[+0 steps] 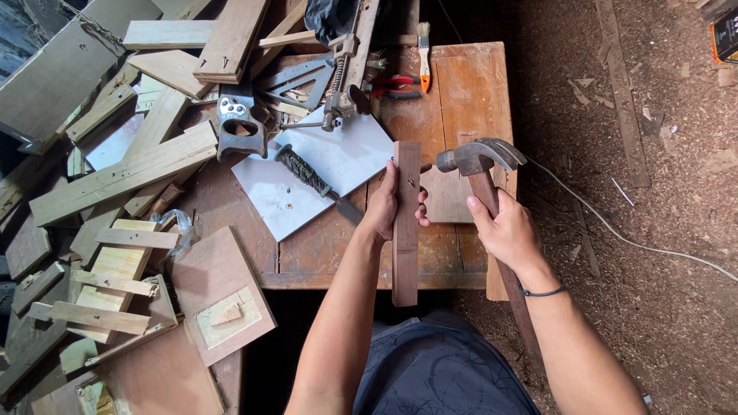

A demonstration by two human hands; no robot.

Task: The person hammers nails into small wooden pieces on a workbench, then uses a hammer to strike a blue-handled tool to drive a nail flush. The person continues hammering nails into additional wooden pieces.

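From the head camera, looking straight down, the left hand (387,206) is wrapping its fingers around a dark brown wooden strip (406,223), thumb on the near face and fingertips showing past its right edge. The strip is long, narrow and flat, with squared ends; it is lying lengthwise away from the person over the wooden workbench (469,84), its near end hanging out past the bench's front edge above the person's lap. A small pale mark is showing on its face near the upper third, just beside the fingers.

The right hand (506,230) is closing firmly around the wooden handle of a claw hammer (480,157). The dark metal head is sitting just right of the strip's upper part, striking face turned toward it, claw pointing right; whether face and strip are touching I cannot tell.

Behind the strip, a white panel (323,173) is lying on the bench with a dark-handled chisel (307,173) across it. Farther back a handsaw (240,127), red-handled pliers (396,86) and a paintbrush (423,50) are resting. Loose offcuts (115,177) are piling up at the left.
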